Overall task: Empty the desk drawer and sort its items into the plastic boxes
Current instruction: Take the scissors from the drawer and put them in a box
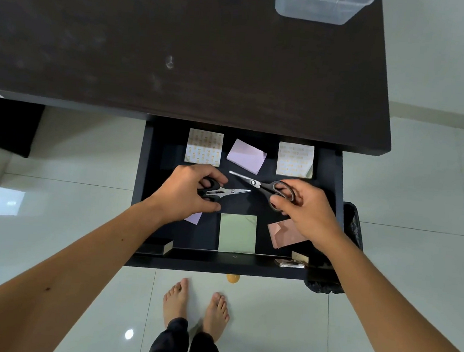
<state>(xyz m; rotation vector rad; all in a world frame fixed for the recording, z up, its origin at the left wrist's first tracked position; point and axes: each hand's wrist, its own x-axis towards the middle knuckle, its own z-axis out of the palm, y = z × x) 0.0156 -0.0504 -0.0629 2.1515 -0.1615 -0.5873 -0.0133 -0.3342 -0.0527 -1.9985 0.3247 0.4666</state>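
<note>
The dark desk drawer [336,190] stands pulled open below the desk edge. My left hand [187,194] grips the black handles of a small pair of scissors [229,192], blades pointing right. My right hand [303,210] grips the handles of a larger pair of scissors [255,183], blades pointing up-left. Around them lie sticky-note pads: two patterned white ones [204,147] [295,159], a lilac one [246,156], a green one [237,233], a pink one [282,233], and a lilac corner [195,218] under my left wrist. Clear plastic boxes [321,4] stand at the desk's far edge.
The dark desk top [180,53] stretches between the drawer and the boxes. A dark block [157,245] and a small metallic item [289,263] lie at the drawer's front corners. A black bin [354,223] stands right of the drawer. My bare feet [195,304] are on the white tiles.
</note>
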